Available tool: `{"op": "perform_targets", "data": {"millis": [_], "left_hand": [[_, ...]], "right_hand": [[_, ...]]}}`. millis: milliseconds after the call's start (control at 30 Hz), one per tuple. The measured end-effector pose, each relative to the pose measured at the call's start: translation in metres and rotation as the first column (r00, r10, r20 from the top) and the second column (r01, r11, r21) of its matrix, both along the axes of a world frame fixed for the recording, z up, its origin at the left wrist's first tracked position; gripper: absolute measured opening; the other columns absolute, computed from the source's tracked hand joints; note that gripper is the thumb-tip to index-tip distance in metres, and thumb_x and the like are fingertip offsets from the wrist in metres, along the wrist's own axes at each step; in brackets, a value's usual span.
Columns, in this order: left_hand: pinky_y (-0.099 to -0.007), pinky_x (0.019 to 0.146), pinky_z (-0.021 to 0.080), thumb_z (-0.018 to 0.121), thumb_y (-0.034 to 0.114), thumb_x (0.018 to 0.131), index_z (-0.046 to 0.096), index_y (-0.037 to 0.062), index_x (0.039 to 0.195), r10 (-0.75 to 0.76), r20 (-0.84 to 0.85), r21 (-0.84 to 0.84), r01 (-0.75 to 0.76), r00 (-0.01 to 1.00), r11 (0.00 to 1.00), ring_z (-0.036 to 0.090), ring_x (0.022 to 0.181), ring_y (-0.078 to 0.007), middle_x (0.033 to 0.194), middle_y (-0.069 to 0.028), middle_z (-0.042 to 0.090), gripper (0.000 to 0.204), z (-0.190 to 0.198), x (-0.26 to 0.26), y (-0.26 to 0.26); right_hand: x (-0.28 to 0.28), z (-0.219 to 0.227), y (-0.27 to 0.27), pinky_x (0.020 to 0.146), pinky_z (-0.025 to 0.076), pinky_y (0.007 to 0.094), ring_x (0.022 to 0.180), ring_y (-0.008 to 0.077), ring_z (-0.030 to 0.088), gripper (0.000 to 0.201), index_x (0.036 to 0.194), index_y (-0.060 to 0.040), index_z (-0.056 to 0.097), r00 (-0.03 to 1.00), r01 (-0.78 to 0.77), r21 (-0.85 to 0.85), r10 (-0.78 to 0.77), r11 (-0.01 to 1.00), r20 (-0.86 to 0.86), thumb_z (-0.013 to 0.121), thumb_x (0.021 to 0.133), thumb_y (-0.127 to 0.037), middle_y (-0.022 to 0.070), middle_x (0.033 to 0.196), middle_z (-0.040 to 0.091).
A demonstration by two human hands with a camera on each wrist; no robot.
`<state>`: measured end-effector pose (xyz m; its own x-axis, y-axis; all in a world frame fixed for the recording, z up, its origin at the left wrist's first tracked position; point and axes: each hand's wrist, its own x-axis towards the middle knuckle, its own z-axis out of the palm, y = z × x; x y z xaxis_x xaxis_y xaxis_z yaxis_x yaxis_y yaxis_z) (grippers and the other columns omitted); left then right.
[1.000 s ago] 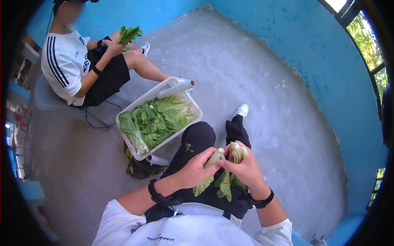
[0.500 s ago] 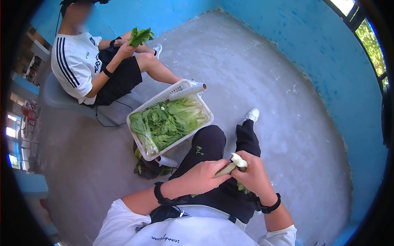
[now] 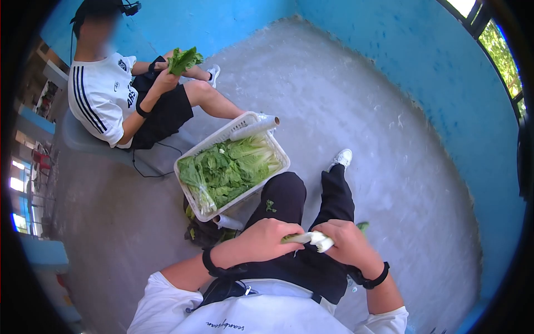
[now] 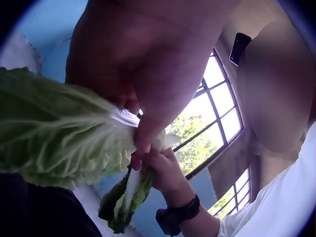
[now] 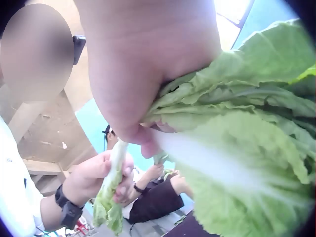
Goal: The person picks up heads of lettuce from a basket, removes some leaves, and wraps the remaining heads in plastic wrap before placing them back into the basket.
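Both hands meet in front of the lap in the head view. My left hand [image 3: 267, 238] grips a pale-stalked Chinese cabbage leaf [image 4: 54, 128], its broad crinkled blade spreading out in the left wrist view. My right hand [image 3: 346, 240] holds a bunch of Chinese cabbage leaves [image 5: 247, 163], whose white stalk ends [image 3: 321, 241] point toward the left hand. The thumbs are close together at the stalks. Most of the leafy parts are hidden below the hands in the head view.
A white plastic basket [image 3: 192, 196] of leafy greens [image 3: 225, 170] stands ahead to the left, with a roll of clear film [image 3: 255, 128] across its far end. Another roll [image 3: 227, 222] is beside it. A seated person [image 3: 103, 94] opposite holds a green leaf [image 3: 183, 60]. Leaf scraps [image 3: 270, 206] lie on my trouser leg.
Both hands have lowered toward the lap, and the stalk ends have tilted from upright to lying across between them. The basket shifted rightward in view as the head turned.
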<state>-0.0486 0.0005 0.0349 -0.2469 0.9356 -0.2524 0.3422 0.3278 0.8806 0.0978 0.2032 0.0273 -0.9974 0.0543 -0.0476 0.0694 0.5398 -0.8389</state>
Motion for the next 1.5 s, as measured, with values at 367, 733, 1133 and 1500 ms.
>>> {"op": "perform_targets", "data": {"millis": [367, 733, 1133, 1500], "left_hand": [[-0.0309, 0.084, 0.053, 0.054, 0.020, 0.104, 0.045, 0.0012, 0.146, 0.232, 0.927, -0.097, -0.407, 0.295, 0.908, 0.064, 0.089, -0.0155, 0.104, -0.0072, 0.060, 0.046, 0.000, -0.020, 0.007], [-0.0313, 0.089, 0.055, 0.069, 0.015, 0.098, 0.049, 0.0051, 0.125, 0.295, 0.790, 0.022, -0.506, 0.537, 0.862, 0.068, 0.099, -0.0169, 0.112, -0.0110, 0.068, 0.035, -0.009, -0.002, 0.021], [-0.0270, 0.088, 0.057, 0.077, -0.003, 0.088, 0.058, 0.0006, 0.119, 0.418, 0.625, -0.074, -0.483, 0.660, 0.872, 0.070, 0.100, -0.0126, 0.109, -0.0099, 0.072, 0.035, -0.010, 0.001, 0.013], [-0.0293, 0.091, 0.056, 0.078, 0.000, 0.087, 0.062, -0.0014, 0.116, 0.362, 0.381, -0.057, -0.369, 0.851, 0.928, 0.070, 0.101, -0.0135, 0.106, -0.0085, 0.072, 0.033, -0.004, -0.001, 0.018]], "right_hand": [[0.000, 0.010, 0.030, 0.074, 0.052, 0.0310, 0.083, 0.0165, 0.066, 0.012, 0.106, -0.0022, 0.066, 0.972, 0.233, -0.484, -0.212, 0.843, 0.099, 0.062, 0.094, -0.001, 0.0062, 0.092, 0.067], [-0.028, 0.015, 0.002, 0.068, 0.048, 0.0255, 0.075, 0.0087, 0.059, 0.018, 0.111, -0.0051, 0.060, 0.935, 0.355, -0.584, -0.271, 0.730, 0.229, 0.066, 0.094, -0.001, 0.0003, 0.086, 0.060], [-0.040, -0.003, -0.014, 0.066, 0.047, 0.0245, 0.074, 0.0052, 0.055, 0.021, 0.097, -0.0018, 0.067, 0.906, 0.423, -0.636, -0.318, 0.645, 0.280, 0.083, 0.083, -0.008, -0.0010, 0.083, 0.064], [-0.040, 0.016, 0.001, 0.061, 0.047, 0.0307, 0.063, 0.0118, 0.053, 0.019, 0.094, 0.0033, 0.068, 0.930, 0.322, -0.375, -0.216, 0.869, 0.299, 0.071, 0.078, -0.007, 0.0089, 0.070, 0.063]]}}
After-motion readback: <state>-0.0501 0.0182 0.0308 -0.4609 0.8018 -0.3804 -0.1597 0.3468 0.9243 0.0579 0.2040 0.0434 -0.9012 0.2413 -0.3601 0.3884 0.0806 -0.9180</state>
